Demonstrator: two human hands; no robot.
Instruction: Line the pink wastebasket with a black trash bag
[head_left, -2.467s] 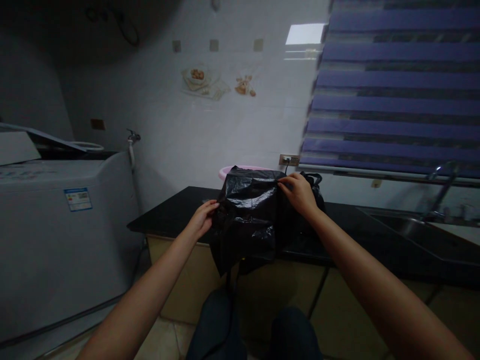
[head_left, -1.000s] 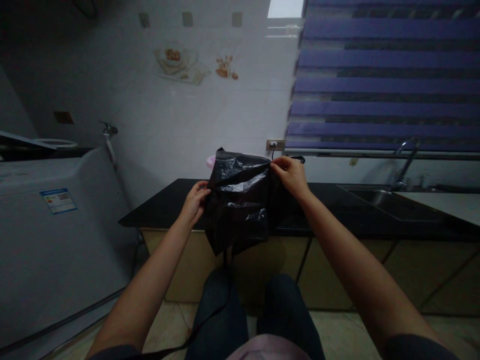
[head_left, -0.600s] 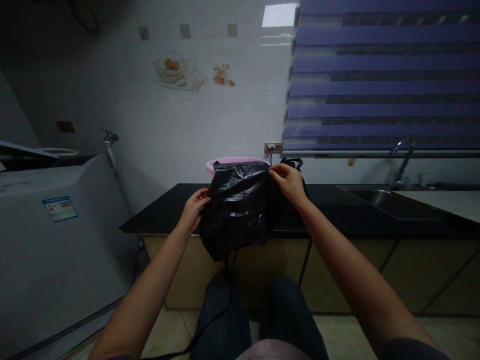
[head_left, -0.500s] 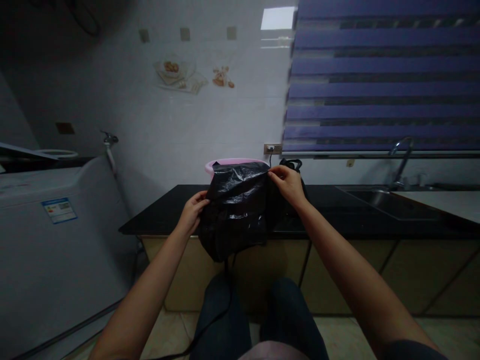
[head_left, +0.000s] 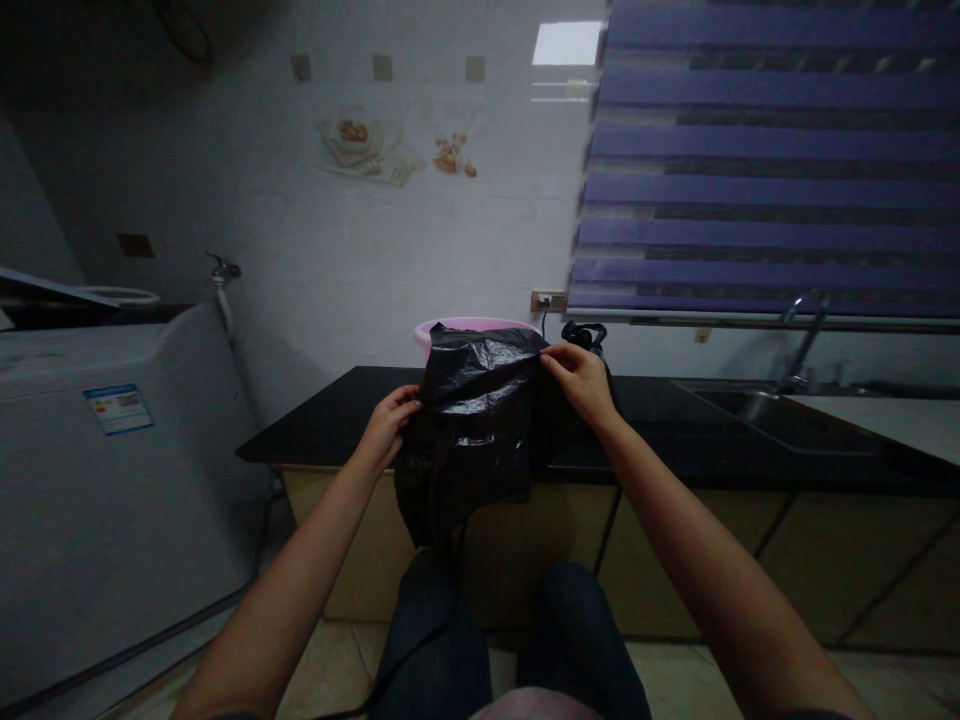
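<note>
A glossy black plastic bag (head_left: 480, 410) is spread between my two hands and hangs in front of the counter's edge. My left hand (head_left: 391, 425) pinches its left side with thumb and fingers. With the fingertips closed, my right hand (head_left: 583, 382) grips the bag's upper right corner. Behind the bag shows the rim of a pink basin (head_left: 480, 324), the rest of it covered. Just beyond my right hand lies a dark bundle with loops (head_left: 586, 335), partly hidden, its kind unclear.
The black countertop (head_left: 322, 415) runs above pale cabinets (head_left: 682, 550). To the right are a sink (head_left: 780, 415) and faucet (head_left: 806, 335). A white washing machine (head_left: 97, 500) stands at the left, and a plugged socket (head_left: 549, 301) is on the tiled wall.
The bag's lower edge hangs a little lower and has shifted slightly. Both hands keep their hold in nearly the same places. The view has tilted slightly.
</note>
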